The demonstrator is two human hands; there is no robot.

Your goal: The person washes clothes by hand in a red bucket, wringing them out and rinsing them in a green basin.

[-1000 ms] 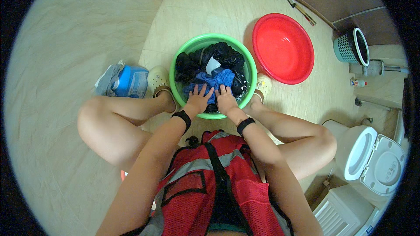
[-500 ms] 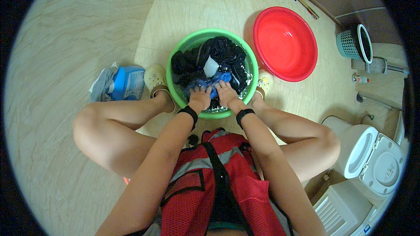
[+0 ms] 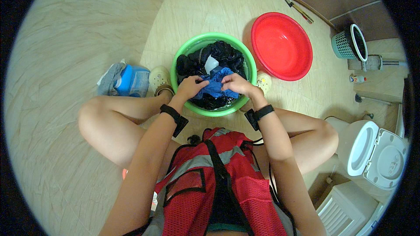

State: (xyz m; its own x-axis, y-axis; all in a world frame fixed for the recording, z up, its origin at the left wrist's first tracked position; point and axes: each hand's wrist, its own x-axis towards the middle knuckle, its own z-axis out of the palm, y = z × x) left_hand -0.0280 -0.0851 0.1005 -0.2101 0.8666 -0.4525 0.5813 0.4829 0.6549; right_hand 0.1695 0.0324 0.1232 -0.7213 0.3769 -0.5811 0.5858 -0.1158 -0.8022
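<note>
A blue cloth garment (image 3: 213,88) is stretched between my two hands, over a green basin (image 3: 177,91) that stands between my feet. My left hand (image 3: 190,86) pinches its left edge, and my right hand (image 3: 238,84) grips its right side with the fingers curled in. Dark wet clothes (image 3: 225,52) fill the basin, with water showing around them. Just beyond the blue garment, a small white piece (image 3: 211,64) lies on the dark clothes; its kind is unclear.
A red basin (image 3: 282,46) stands at the far right of the green one. To the left, a blue-and-clear package (image 3: 133,81) lies beside a grey cloth (image 3: 110,79). A toilet (image 3: 363,146), a teal basket (image 3: 344,46) and a small bottle (image 3: 358,78) line the right side.
My hands have come up from the wet clothes and moved apart. The blue garment, earlier pressed down and bunched, is now lifted and spread between them.
</note>
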